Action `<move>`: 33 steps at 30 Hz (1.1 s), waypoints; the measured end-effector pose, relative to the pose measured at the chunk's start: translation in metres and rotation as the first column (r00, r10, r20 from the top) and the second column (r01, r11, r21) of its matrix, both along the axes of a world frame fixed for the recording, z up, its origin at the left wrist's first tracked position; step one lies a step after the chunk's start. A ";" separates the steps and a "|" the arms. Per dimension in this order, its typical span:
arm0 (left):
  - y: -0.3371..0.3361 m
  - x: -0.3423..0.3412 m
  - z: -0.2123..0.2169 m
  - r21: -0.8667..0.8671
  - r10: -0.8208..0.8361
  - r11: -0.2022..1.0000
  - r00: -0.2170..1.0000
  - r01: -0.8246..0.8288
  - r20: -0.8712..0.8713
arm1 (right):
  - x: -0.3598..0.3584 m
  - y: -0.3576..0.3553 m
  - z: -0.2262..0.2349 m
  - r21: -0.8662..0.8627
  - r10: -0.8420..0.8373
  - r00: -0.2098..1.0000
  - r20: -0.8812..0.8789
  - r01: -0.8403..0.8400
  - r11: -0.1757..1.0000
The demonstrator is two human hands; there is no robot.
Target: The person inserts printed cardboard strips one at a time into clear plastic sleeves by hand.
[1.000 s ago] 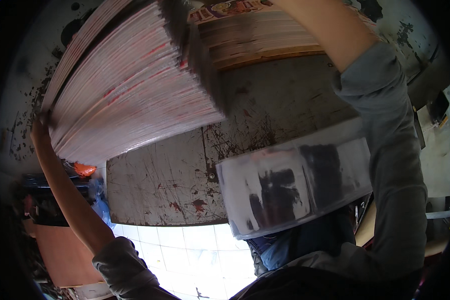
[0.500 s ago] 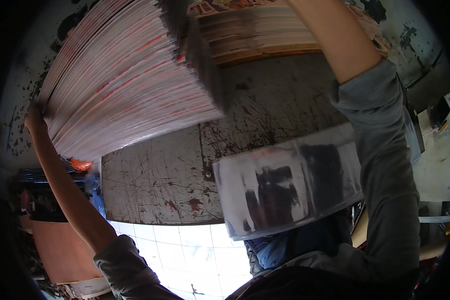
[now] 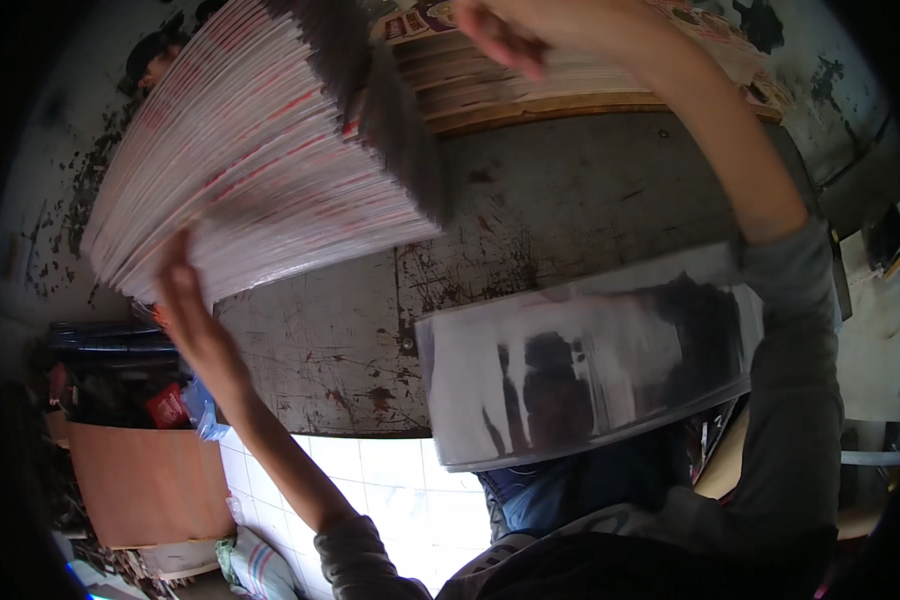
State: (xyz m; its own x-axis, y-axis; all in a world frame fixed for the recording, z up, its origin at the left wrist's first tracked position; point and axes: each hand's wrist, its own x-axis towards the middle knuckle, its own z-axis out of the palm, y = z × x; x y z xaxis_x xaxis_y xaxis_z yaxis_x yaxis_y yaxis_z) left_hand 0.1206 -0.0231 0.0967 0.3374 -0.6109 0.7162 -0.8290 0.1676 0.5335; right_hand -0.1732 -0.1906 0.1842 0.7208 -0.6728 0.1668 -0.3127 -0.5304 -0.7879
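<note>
A tall, fanned stack of thin pale sheets with red streaks (image 3: pixel 240 170) stands at the left of a scratched grey metal table (image 3: pixel 310 350). My left hand (image 3: pixel 192 305), blurred, is at the stack's near left corner with its fingers stretched out; whether it touches the sheets I cannot tell. My right hand (image 3: pixel 510 38) hangs over the far side, in front of a second printed stack (image 3: pixel 560 75). Its fingers are apart and slightly bent, with nothing visible in them. A shiny, clear-surfaced sheet or bundle (image 3: pixel 580 370) lies at the near right edge, beside my right forearm.
Left of the table stand an orange-brown bin or panel (image 3: pixel 150 485) and dark rolls (image 3: pixel 110 337). A blue plastic bag (image 3: pixel 206 408) hangs near the table's corner. Beyond the tall stack, a person's head in a dark cap (image 3: pixel 153 55) shows. White tiled floor (image 3: pixel 370 490) lies below.
My left hand has moved rightward and nearer from the stack's outer left edge. My right hand has come down and left into view. The shiny bundle has shifted slightly.
</note>
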 end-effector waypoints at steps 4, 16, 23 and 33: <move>0.065 -0.065 -0.065 0.397 -0.205 0.863 0.934 0.313 -0.292 | -0.073 0.040 -0.068 -0.025 -0.107 0.940 -0.325 0.104 0.994; 0.108 -0.124 -0.109 0.276 -0.022 0.877 0.606 0.394 -0.795 | -0.342 0.179 -0.204 -0.234 -0.923 0.354 0.148 0.920 0.315; 0.101 -0.135 -0.113 0.186 -0.059 0.883 0.495 0.430 -0.867 | -0.373 0.156 -0.223 -0.057 -0.992 0.090 0.088 0.995 0.085; 0.067 -0.136 -0.108 0.098 -0.136 0.887 0.458 0.452 -0.878 | -0.374 0.162 -0.226 -0.264 -0.994 -0.096 0.051 0.959 -0.106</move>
